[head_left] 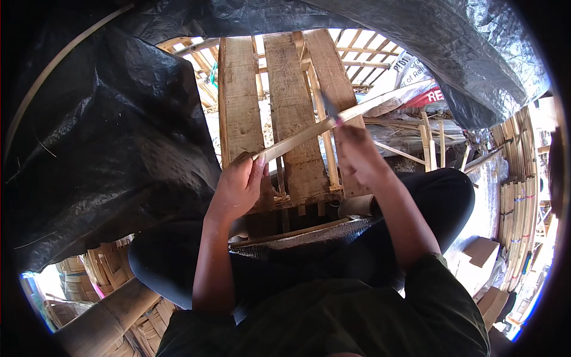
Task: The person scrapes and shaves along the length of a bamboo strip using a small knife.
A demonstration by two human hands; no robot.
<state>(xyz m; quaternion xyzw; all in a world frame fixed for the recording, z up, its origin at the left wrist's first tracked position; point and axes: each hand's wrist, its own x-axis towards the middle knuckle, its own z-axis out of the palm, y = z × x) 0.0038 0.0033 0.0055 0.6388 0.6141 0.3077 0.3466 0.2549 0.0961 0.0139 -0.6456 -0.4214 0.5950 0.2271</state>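
A long pale bamboo strip (297, 138) slants up to the right in front of me, above the wooden planks. My left hand (237, 185) is closed round its lower end, the thumb lying along it. My right hand (361, 153) grips a knife (328, 106); its dark blade points up and away and is slightly blurred. The blade crosses the strip near its middle, seemingly against it. Most of the knife's handle is hidden in my fingers, with a bit of pink showing by the blade.
Several rough wooden planks (241, 95) run away from me, with gaps between them. Black plastic sheeting (119, 119) hangs at the left and overhead. A thick bamboo pole (110, 315) lies at lower left. Bundled strips (517, 220) and a cardboard box (480, 251) stand at right.
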